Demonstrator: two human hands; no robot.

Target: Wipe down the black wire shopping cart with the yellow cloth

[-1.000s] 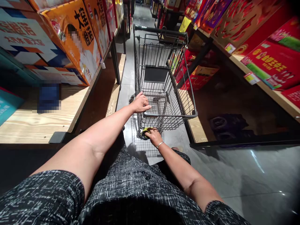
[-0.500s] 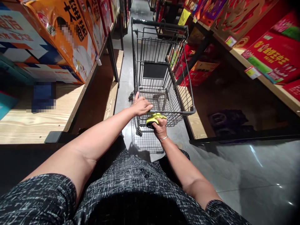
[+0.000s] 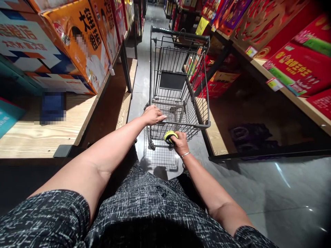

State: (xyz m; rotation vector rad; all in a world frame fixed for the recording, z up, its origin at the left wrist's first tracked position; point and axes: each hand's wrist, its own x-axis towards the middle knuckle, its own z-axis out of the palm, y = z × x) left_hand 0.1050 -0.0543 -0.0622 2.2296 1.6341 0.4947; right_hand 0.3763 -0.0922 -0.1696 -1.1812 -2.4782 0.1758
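A dark wire shopping cart [image 3: 181, 79] stands in the aisle in front of me, its basket bare. My left hand [image 3: 152, 115] grips the near top rim of the cart at its left corner, fingers curled over the bar. My right hand [image 3: 179, 142] is closed on a yellow-green cloth [image 3: 170, 135] and presses it against the near wire wall of the basket, just below the rim. A thin bracelet circles my right wrist.
Wooden shelves [image 3: 46, 134] with large orange and white boxes [image 3: 85, 44] line the left. Red gift boxes [image 3: 294, 65] fill the shelves on the right. The grey tiled floor [image 3: 271, 193] runs down the narrow aisle beyond the cart.
My right hand with the cloth rose from the cart's lower front to the rim, then dropped a little to the basket wall. The left hand kept its grip on the rim.
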